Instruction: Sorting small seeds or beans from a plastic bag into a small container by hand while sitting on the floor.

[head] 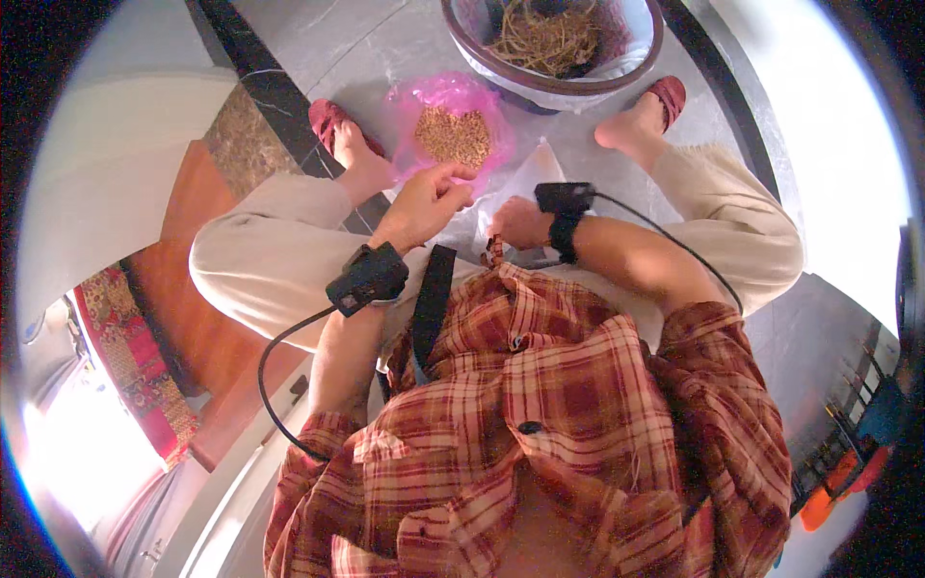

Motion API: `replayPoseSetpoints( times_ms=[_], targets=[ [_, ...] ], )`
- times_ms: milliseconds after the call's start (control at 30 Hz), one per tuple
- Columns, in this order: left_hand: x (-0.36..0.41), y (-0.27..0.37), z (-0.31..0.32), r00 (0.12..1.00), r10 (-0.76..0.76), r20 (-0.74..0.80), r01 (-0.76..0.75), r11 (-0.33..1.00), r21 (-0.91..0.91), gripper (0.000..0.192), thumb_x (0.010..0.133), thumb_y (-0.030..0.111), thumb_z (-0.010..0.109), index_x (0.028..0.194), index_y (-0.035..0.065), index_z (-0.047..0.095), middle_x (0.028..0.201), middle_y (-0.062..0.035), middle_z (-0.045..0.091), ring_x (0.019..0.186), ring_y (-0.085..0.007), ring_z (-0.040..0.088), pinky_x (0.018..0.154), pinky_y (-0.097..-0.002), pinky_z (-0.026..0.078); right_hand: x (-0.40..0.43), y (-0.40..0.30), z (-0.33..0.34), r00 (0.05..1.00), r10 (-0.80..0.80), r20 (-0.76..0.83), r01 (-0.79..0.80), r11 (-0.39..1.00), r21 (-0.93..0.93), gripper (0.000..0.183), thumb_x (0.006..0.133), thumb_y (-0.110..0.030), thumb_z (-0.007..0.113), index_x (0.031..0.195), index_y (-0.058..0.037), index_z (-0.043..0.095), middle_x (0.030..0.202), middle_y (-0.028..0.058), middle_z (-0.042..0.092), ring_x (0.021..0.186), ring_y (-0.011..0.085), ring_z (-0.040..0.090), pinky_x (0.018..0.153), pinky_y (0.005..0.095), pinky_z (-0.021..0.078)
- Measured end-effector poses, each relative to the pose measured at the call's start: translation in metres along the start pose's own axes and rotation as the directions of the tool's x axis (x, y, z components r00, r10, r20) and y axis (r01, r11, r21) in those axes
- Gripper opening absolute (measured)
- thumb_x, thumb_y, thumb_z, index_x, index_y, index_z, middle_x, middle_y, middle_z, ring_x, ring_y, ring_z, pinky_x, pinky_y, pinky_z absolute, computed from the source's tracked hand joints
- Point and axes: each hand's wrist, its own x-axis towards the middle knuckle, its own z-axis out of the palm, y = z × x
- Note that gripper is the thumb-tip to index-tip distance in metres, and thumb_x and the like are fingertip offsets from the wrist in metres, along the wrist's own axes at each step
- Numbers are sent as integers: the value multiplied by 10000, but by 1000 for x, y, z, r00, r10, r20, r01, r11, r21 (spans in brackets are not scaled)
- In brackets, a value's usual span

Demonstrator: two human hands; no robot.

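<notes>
A pink plastic bag [498, 137] lies opened out on the grey floor, with a heap of small tan grains or nuts [454, 137] on it. My left hand [426, 202] hovers at the near edge of the pink bag, its fingers bent and apart, nothing visible in them. To its right, my right hand [519, 222] is curled beside a whitish translucent plastic bag [538, 170]; its fingers are mostly hidden, and whether it grips the bag does not show. Both wrists wear black strapped devices with cables.
A brown-rimmed bin [564, 88] lined with plastic stands beyond the hands, holding dry roots or stalks [545, 40]. My feet in red slippers [329, 123] flank the pink bag. Dark floor borders run on both sides, and brown wooden furniture [195, 289] stands at the left.
</notes>
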Motion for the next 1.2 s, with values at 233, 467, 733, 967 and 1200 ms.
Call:
replayPoseSetpoints(
  times_ms=[233,467,733,967,1200],
  targets=[
    [2,7,-1,999,35,34,-35,999,1,289,890,155,528,1130,-1,571,873,-111,668,804,-136,629,732,-258,489,-40,9,-113,978,209,21,-211,975,73,340,828,-365,566,741,-38,595,757,151,602,738,344,605,650,466,463],
    [3,23,21,970,226,89,-222,974,-49,199,900,151,546,993,14,656,929,-65,676,863,-139,629,793,-277,501,-82,-1,-167,884,462,68,-462,842,279,497,916,-427,462,695,0,586,749,180,586,705,383,561,644,466,427],
    [2,35,60,862,482,155,-504,844,181,241,863,101,541,1064,6,634,911,-160,672,825,-257,650,752,-333,503,-100,-16,-186,832,553,-50,-484,766,422,235,824,-184,505,745,21,588,742,205,596,693,375,568,627,426,441],
    [11,46,75,851,488,194,-525,781,337,296,855,166,525,1091,5,602,885,-226,646,808,-397,624,738,-445,501,-102,-15,-166,784,563,-261,-399,779,483,330,665,57,477,965,11,608,894,225,622,848,396,598,775,450,483],
    [24,70,92,992,103,73,-119,954,274,381,824,164,516,1153,-27,497,791,-244,633,706,-375,627,653,-452,487,-105,-21,-177,790,587,-179,-446,749,490,522,631,99,486,1144,14,529,1025,237,577,933,407,562,794,447,469]
  ],
)
